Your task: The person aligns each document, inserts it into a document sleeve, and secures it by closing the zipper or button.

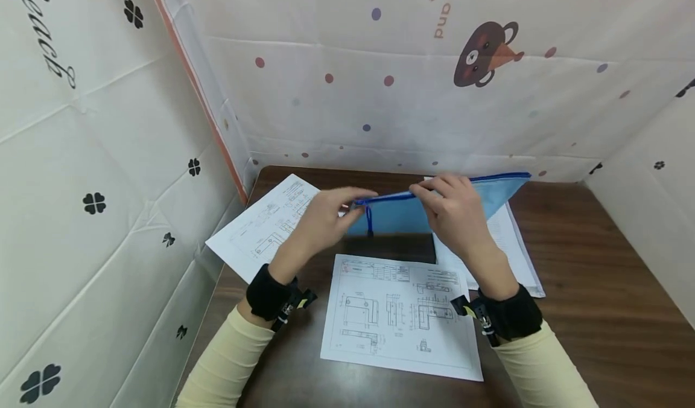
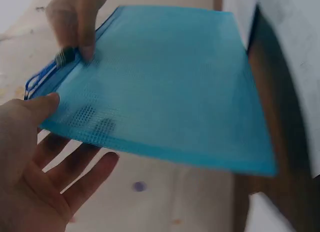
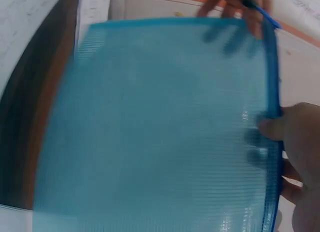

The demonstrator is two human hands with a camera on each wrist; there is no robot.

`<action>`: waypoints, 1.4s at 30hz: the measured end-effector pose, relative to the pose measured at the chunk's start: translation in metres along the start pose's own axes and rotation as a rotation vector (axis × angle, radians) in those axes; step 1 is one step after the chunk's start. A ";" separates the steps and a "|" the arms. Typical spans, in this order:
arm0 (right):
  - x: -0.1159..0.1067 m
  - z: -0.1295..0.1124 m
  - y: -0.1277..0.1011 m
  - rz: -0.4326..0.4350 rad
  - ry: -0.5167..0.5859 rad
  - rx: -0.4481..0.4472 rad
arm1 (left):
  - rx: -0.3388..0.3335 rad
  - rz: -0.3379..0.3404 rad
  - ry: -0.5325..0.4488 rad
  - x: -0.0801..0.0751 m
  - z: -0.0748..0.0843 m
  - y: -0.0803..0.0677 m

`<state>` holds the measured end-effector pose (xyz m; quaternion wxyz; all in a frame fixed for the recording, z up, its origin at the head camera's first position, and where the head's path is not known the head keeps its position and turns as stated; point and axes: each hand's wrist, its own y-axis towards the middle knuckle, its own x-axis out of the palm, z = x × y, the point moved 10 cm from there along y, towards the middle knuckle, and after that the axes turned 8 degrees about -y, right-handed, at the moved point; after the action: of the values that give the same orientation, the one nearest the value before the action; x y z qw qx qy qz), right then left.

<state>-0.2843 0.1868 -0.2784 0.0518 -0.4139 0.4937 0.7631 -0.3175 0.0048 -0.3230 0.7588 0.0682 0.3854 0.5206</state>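
nearest lies a drawing sheet, flat on the table between the two forearms, untouched. to its left a second sheet lies at an angle with its near left corner over the table's edge, and to the right a stack of papers rests partly under the pouch.

above these, both hands hold a blue mesh pouch up off the table, its zip edge on top and its body hanging toward the sheets. the left hand is at the pouch's left end, by the zip pull: the head view shows thumb and fingers closing on that corner, and a dark blue cord hangs just below it. the left wrist view shows that palm spread under the pouch with the thumb on the top face. the right hand pinches the zip edge further right, thumb on one side and fingers showing through the mesh.

as for progress, i judge that the pouch is in hand and the work is at the zip. whether the zip is open or closed along its length i cannot tell. the mesh shows no paper inside, so the sheets appear to be outside the pouch yet, all three lots on the table.

beyond the pouch stands a spotted backdrop with a bear print.
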 end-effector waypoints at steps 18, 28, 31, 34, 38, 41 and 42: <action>-0.006 -0.058 -0.007 -0.067 0.247 0.256 | 0.043 -0.040 0.058 0.034 0.018 -0.004; -0.006 -0.066 0.001 -0.035 0.305 0.263 | 0.059 -0.027 0.058 0.036 0.022 -0.006; -0.005 -0.067 0.004 -0.028 0.293 0.229 | 0.050 -0.033 0.032 0.035 0.019 -0.006; -0.004 -0.068 0.006 -0.030 0.269 0.193 | 0.040 -0.037 0.017 0.034 0.016 -0.007; -0.003 -0.067 0.008 -0.030 0.241 0.168 | 0.042 -0.034 0.003 0.033 0.016 -0.007; -0.003 -0.067 0.009 -0.031 0.227 0.161 | 0.050 -0.032 -0.005 0.032 0.015 -0.005; -0.003 -0.066 0.010 -0.032 0.224 0.159 | 0.052 -0.031 -0.007 0.032 0.015 -0.005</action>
<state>-0.2485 0.1303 -0.2806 0.0410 -0.4989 0.5486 0.6696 -0.2988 0.0340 -0.3316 0.7663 0.0835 0.3970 0.4982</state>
